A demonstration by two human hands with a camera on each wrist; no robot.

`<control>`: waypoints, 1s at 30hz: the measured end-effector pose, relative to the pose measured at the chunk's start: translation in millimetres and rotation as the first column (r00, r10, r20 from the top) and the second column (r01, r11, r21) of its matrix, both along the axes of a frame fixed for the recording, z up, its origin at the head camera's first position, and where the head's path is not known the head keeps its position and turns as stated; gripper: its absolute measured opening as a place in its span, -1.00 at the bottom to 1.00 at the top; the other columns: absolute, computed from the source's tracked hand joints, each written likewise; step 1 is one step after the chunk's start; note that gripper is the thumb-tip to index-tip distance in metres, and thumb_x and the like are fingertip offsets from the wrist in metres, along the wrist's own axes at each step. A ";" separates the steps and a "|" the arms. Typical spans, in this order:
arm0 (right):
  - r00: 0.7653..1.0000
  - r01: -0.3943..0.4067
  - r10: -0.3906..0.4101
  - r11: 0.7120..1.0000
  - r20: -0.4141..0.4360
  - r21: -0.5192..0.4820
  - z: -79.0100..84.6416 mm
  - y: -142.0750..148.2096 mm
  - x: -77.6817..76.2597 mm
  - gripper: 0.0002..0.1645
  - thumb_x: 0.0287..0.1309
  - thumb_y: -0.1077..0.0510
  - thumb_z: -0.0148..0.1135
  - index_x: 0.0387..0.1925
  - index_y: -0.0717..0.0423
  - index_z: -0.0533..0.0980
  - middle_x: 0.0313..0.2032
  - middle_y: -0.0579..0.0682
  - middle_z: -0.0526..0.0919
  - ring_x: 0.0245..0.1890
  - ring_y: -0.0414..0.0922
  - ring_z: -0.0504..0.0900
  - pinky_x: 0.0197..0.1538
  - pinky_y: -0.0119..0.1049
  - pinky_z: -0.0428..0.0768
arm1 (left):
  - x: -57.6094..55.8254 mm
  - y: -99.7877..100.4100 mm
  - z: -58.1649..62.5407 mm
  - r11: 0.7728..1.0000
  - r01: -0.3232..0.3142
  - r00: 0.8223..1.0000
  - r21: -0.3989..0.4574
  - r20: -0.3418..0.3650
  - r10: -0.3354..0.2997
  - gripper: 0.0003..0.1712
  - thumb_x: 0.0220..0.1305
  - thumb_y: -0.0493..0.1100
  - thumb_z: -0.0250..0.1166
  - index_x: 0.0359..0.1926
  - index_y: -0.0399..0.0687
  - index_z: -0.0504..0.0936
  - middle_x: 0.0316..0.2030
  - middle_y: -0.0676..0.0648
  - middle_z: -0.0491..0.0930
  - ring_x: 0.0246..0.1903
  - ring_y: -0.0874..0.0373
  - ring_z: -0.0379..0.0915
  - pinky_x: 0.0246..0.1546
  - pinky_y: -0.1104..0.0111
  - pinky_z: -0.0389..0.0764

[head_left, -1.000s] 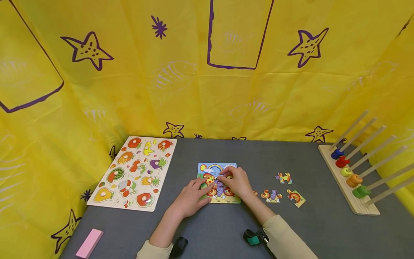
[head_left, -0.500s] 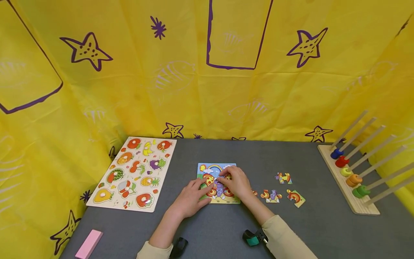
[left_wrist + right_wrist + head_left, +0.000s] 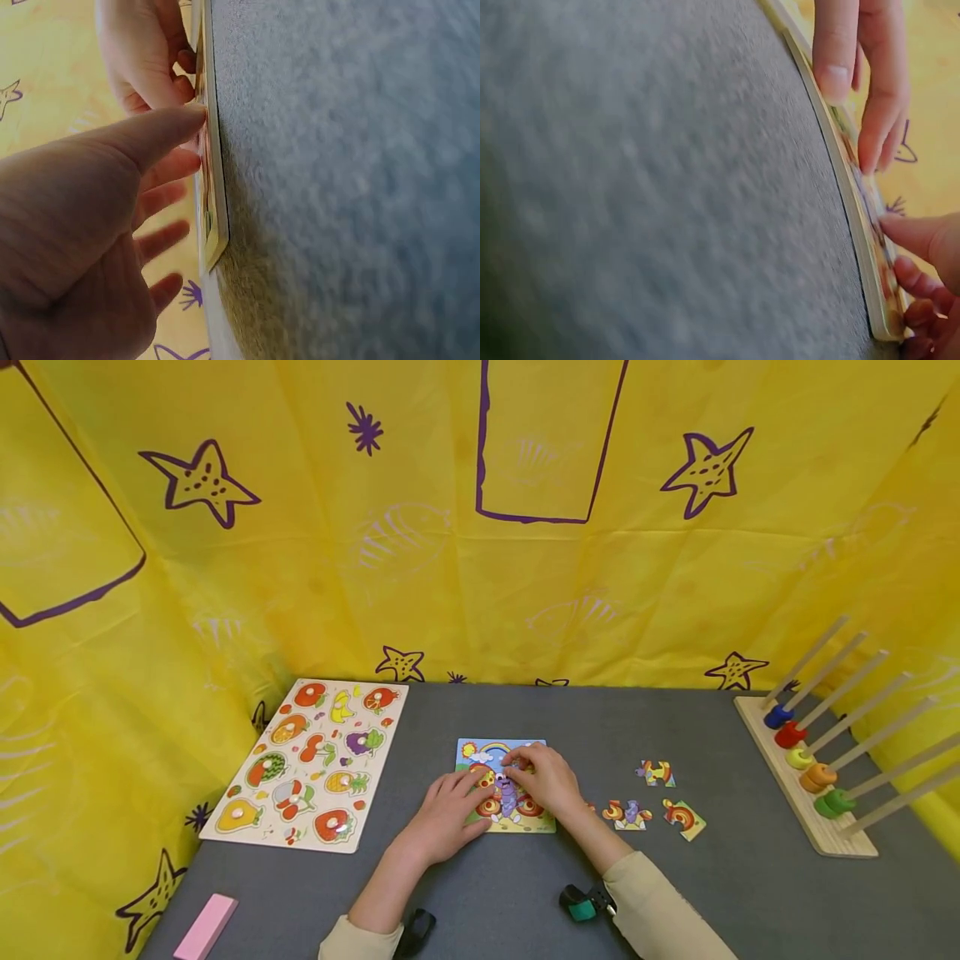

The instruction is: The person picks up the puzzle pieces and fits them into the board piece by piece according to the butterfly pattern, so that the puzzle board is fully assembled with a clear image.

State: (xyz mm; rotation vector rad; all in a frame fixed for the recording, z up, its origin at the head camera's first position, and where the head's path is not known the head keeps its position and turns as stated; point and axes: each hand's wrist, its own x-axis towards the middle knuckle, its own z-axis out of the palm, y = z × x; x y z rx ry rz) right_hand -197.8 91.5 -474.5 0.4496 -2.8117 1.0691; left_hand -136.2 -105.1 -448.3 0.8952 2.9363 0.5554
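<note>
A square butterfly jigsaw puzzle (image 3: pixel 517 825) lies on the grey table in front of me. My left hand (image 3: pixel 446 818) rests along its left side, fingers loosely spread; in the left wrist view its thumb (image 3: pixel 169 127) touches the puzzle's edge. Over the upper right part, my right hand (image 3: pixel 551 781) has thumb and index finger close together at the butterfly's head, pinching a puzzle piece mostly hidden under them. Its other fingers are curled. Right of the puzzle lie loose pieces: a winged one (image 3: pixel 663 774), one with a purple body (image 3: pixel 628 815), a corner piece (image 3: pixel 686 820), and another partly behind my right forearm.
A fruit knob puzzle board (image 3: pixel 300 760) lies at the left, with a pink block (image 3: pixel 206 927) nearer me. At the right stands a wooden peg rack (image 3: pixel 832 831) with coloured rings. A yellow curtain (image 3: pixel 420 585) hangs behind the table.
The right thumb and fingertips have shifted slightly toward the back of the puzzle, and more of the purple butterfly shows. The left hand stays in place.
</note>
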 end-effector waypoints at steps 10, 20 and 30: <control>0.997 -0.047 0.051 0.996 0.053 -0.074 4.0 5.2 -1.2 -0.88 0.07 0.20 0.43 -0.29 -0.04 0.73 -0.44 -0.21 0.52 -0.37 -0.20 0.47 -0.24 -0.23 0.42 | -7.5 6.4 -2.6 0.997 0.072 0.997 0.006 0.014 -0.072 -0.58 0.31 -0.19 0.26 0.11 -0.29 0.47 0.25 -0.28 0.40 0.26 -0.11 0.32 0.23 0.05 0.34; 0.996 -0.094 0.094 0.990 -0.005 -0.108 0.5 13.2 -0.3 -0.84 0.08 0.26 0.41 -0.25 0.02 0.73 -0.30 -0.11 0.63 -0.23 -0.12 0.56 -0.12 -0.16 0.48 | -6.5 13.5 0.5 0.996 0.031 0.998 -0.079 -0.055 -0.035 -0.47 0.31 -0.09 0.25 0.25 -0.20 0.51 0.22 -0.22 0.45 0.22 -0.08 0.38 0.15 0.06 0.44; 0.997 0.082 -0.079 0.978 0.020 -0.194 8.9 72.4 7.3 -0.85 0.23 0.15 0.31 -0.18 -0.01 0.71 -0.29 -0.06 0.58 -0.46 -0.17 0.38 -0.38 -0.31 0.35 | -7.6 15.0 -1.8 0.997 0.023 0.999 -0.080 -0.025 -0.025 -0.46 0.33 -0.07 0.24 0.27 -0.19 0.49 0.20 -0.18 0.43 0.21 -0.05 0.32 0.18 0.11 0.42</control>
